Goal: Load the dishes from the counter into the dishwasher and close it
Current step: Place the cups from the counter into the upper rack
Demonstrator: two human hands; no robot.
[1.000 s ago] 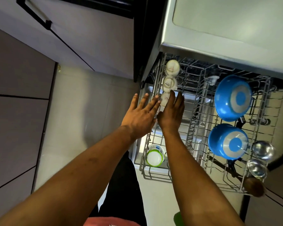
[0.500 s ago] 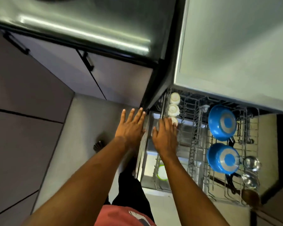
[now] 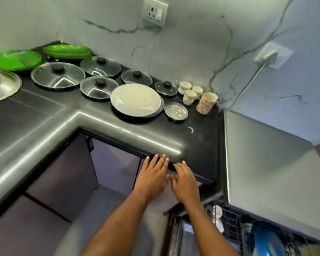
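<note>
My left hand and my right hand hover side by side, fingers straight and empty, just below the front edge of the dark counter. On the counter lie a white plate, a small steel plate, several glass lids, three small white cups and a patterned mug. The dishwasher rack shows at the bottom right with a blue bowl and white cups in it.
Green plates and a steel plate sit at the far left of the counter. Purple cabinet doors are below. A grey appliance top lies right of the counter. A plug and cable hang on the wall.
The view has lifted from the dishwasher rack to the counter. Both hands have left the rack's white cups and risen, empty, to the counter's front edge.
</note>
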